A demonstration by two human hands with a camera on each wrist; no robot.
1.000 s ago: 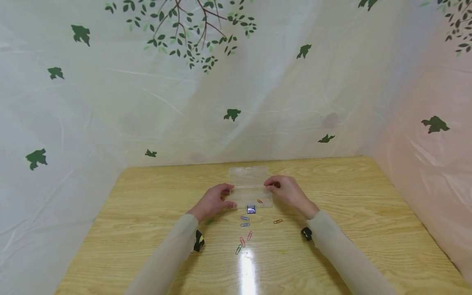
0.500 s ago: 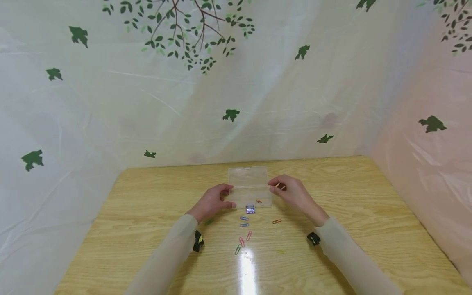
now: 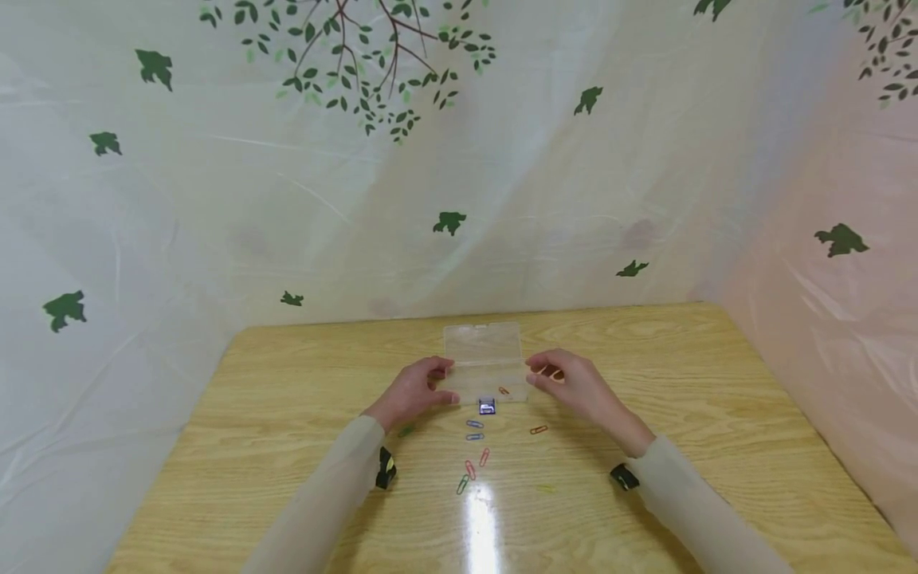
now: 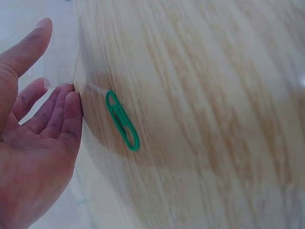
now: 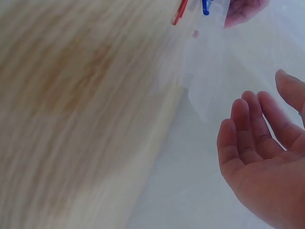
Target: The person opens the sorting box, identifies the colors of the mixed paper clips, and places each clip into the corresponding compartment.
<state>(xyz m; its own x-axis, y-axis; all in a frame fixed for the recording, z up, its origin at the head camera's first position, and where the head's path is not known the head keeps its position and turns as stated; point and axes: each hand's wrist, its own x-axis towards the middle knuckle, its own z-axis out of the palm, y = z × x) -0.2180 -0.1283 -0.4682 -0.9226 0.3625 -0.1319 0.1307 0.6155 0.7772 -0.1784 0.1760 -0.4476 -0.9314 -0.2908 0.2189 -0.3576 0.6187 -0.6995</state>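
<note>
A clear plastic box (image 3: 473,384) sits at mid-table, its lid (image 3: 482,343) laid back toward the wall. Inside at the right lies an orange-red paper clip (image 3: 504,391). My left hand (image 3: 410,392) rests at the box's left side, thumb by the front corner and fingers further back, all fairly straight. To the right, my right hand (image 3: 577,384) hovers beside the box with loosely bent fingers and nothing in them; the right wrist view shows it apart from the box. A small blue-and-silver item (image 3: 487,406) is at the box's front edge.
Loose paper clips lie nearer me: two blue (image 3: 475,424), two pink (image 3: 484,457), one green (image 3: 462,484), one orange-red (image 3: 539,430), one yellow (image 3: 547,488). Another green clip (image 4: 122,121) is near my left wrist. A white sheet wall (image 3: 323,263) stands behind the wooden table (image 3: 681,375).
My right hand has drawn away from the box's right side, moving right and slightly toward me, its fingers parting. The left hand and the box have stayed put.
</note>
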